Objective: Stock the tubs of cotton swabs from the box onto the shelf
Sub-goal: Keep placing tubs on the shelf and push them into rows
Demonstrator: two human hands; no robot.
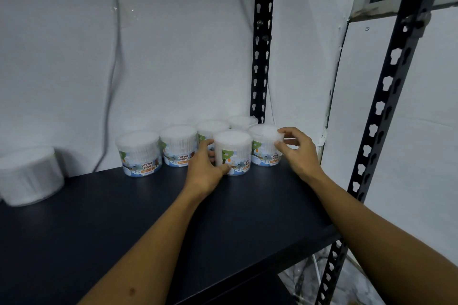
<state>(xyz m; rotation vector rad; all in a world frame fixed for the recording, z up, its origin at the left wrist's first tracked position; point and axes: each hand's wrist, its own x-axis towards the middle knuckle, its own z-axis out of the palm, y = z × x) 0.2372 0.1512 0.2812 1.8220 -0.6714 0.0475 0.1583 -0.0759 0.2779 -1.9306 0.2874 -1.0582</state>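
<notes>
Several clear tubs of cotton swabs with "COTTON BUDS" labels stand at the back right of the black shelf (153, 210). My left hand (204, 168) grips the front tub (234, 153) from its left side. My right hand (298, 150) holds the tub (264, 142) beside it at the right, fingers on its upper rim. Other tubs stand behind and to the left, one at the left end of the row (138, 153) and one beside it (178, 145). The box is not in view.
A blurred tub (29, 176) sits alone at the shelf's far left. Perforated black uprights rise at the back (261, 57) and at the front right (386, 111). A white wall backs the shelf. A cable (112, 82) hangs down the wall.
</notes>
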